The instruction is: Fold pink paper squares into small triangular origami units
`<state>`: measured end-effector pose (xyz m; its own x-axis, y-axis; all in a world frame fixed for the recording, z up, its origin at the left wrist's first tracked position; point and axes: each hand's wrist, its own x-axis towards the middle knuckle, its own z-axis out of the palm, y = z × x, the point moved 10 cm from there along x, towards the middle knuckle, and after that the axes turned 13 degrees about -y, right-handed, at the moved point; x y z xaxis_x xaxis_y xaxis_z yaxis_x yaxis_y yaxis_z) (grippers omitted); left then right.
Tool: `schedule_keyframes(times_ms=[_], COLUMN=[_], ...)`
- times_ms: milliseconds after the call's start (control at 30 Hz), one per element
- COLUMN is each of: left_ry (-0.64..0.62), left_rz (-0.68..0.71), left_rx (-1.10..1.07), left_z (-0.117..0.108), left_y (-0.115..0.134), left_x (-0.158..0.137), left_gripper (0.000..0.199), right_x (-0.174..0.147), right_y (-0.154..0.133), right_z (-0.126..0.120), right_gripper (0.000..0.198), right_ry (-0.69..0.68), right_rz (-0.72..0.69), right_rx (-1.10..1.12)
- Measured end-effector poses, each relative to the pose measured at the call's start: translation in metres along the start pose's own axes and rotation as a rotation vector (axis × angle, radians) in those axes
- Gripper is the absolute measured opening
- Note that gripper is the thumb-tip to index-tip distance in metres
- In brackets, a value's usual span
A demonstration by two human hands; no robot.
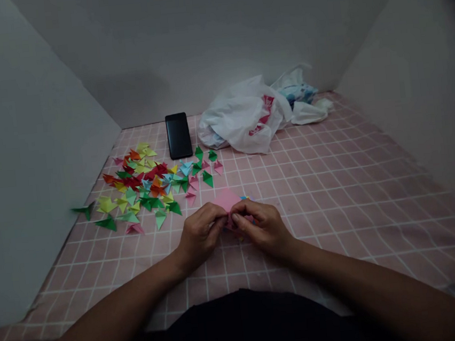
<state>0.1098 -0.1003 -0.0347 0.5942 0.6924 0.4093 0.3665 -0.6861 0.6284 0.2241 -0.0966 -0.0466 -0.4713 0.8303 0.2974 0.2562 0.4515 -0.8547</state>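
A piece of pink paper (227,196) is pinched in the fingertips of both the left hand (201,232) and the right hand (262,225), and is held between them. Coloured paper (245,197) is partly hidden by the right hand. Beyond and leftward of the left hand, folded paper pieces (150,202) are scattered on the cloth-covered bench (354,190), with a phone (178,136) laid farther off. Beyond the right hand, a crumpled white plastic bag (242,115) is seen; its contents cannot be made out, nor those of the blue-patterned packet (299,93) beside it.
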Motion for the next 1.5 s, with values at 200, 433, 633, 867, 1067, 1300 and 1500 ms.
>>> schedule_keyframes(times_ms=[200,433,633,867,1067,1300,1500], left_ry=[-0.012,0.001,0.112,0.157,0.086,0.121,0.153], left_rz=[0.003,-0.012,-0.075,-0.068,0.069,-0.011,-0.294], left_rx=[0.022,0.014,-0.027,-0.042,0.150,0.014,-0.504], left_z=[0.002,0.000,-0.011,-0.015,-0.008,-0.011,0.000], left_y=[0.000,0.000,-0.006,-0.012,0.009,-0.002,-0.044], left_x=[-0.001,-0.002,-0.006,-0.009,-0.004,-0.007,-0.014], left_gripper=[0.012,0.013,0.010,0.013,0.017,0.014,0.004], right_x=[0.000,-0.001,-0.006,-0.007,-0.007,-0.008,-0.007], right_y=[0.005,0.005,0.017,0.050,0.045,0.052,0.047], right_z=[0.002,0.001,-0.013,0.006,0.010,0.011,0.021], right_gripper=[0.013,0.012,0.010,0.014,0.017,0.017,0.018], right_ry=[-0.009,0.011,0.168,0.119,0.076,0.120,0.002], right_rz=[0.033,0.049,0.151,0.324,0.351,0.388,0.447], right_rx=[0.004,-0.029,0.057,0.522,0.513,0.647,0.714])
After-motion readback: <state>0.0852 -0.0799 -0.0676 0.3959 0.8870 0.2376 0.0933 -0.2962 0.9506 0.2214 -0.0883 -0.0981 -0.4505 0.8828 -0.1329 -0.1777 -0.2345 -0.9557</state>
